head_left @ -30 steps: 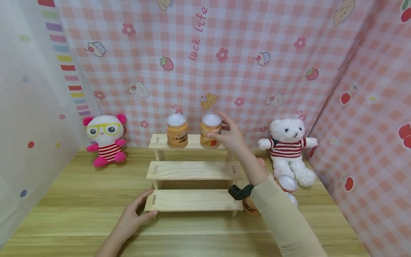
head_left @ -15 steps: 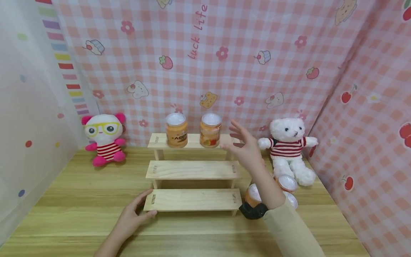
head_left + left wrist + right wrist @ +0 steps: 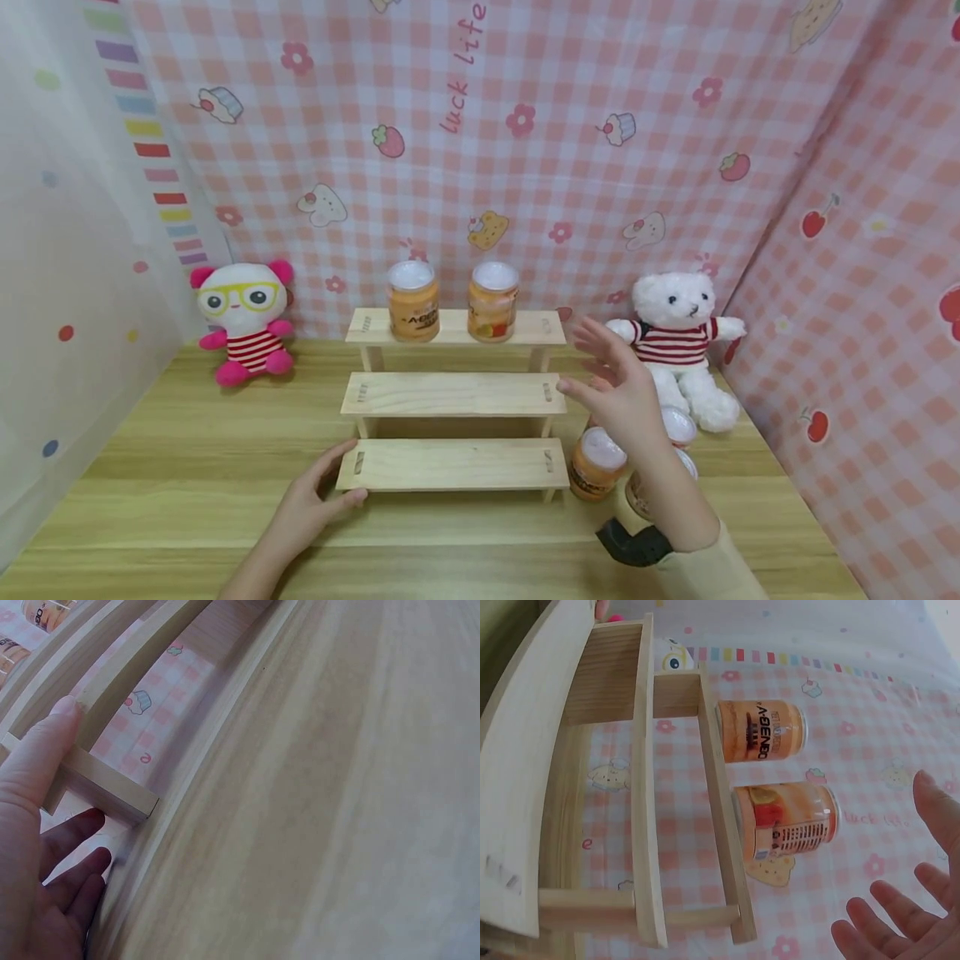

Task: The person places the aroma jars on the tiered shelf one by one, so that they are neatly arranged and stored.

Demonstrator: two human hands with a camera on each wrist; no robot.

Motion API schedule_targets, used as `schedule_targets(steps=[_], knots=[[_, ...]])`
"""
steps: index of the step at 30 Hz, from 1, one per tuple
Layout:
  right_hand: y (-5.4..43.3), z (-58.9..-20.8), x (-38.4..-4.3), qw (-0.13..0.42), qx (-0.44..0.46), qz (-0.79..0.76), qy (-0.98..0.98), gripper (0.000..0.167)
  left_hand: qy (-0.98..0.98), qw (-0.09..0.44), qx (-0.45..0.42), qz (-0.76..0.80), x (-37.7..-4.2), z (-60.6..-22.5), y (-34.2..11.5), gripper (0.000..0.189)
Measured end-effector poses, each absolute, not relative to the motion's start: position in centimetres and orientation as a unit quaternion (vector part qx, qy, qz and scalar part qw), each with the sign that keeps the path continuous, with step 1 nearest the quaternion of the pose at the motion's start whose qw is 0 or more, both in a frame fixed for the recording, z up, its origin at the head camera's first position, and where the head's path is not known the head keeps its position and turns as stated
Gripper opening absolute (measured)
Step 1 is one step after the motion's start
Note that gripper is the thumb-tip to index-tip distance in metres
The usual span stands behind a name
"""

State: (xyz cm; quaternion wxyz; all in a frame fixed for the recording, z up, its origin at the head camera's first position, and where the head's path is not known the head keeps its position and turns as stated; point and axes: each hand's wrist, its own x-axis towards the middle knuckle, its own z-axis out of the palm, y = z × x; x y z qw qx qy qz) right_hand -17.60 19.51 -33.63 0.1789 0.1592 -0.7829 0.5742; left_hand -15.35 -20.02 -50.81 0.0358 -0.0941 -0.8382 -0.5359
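A three-step wooden display shelf (image 3: 453, 465) stands mid-table. My left hand (image 3: 306, 504) holds the left end of its lowest step; in the left wrist view the thumb (image 3: 41, 761) lies on the step's front edge, with the other fingers around the leg (image 3: 112, 793). Two orange jars with pale lids, a left jar (image 3: 413, 312) and a right jar (image 3: 492, 312), sit apart on the top step. My right hand (image 3: 626, 404) hovers beside the shelf's right end, fingers spread, holding nothing. Both jars and the spread right hand (image 3: 911, 919) also show in the right wrist view.
Several more jars stand right of the shelf, one jar (image 3: 596, 473) close to the lowest step, others partly hidden behind the right forearm. A pink-and-white panda plush (image 3: 246, 321) sits back left, a white teddy bear (image 3: 678, 342) back right. Checked pink cloth (image 3: 600, 183) hangs behind.
My right hand has let go of the right jar on the top step and drawn away to the right and down. The left hand stays at the lowest step.
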Motion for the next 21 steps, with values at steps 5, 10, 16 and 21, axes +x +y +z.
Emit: schedule_targets(steps=[5, 10, 16, 21], knots=[[21.2, -34.5, -16.2, 0.190, 0.155, 0.568, -0.786, 0.075, -0.839, 0.037, -0.096, -0.535, -15.4, -50.9, -20.1, 0.073], [23.0, -35.6, -15.0, 0.214, 0.169, 0.555, -0.786, 0.076, -0.838, 0.041, -0.099, -0.535, -15.5, -50.9, -20.0, 0.073], [25.0, -36.7, -13.7, 0.234, 0.173, 0.542, -0.788, 0.079, -0.838, 0.037, -0.095, -0.536, -15.5, -51.0, -20.1, 0.074], [26.8, -37.8, -12.6, 0.240, 0.170, 0.528, -0.797, 0.082, -0.840, 0.037, -0.095, -0.533, -15.5, -50.9, -20.0, 0.074]])
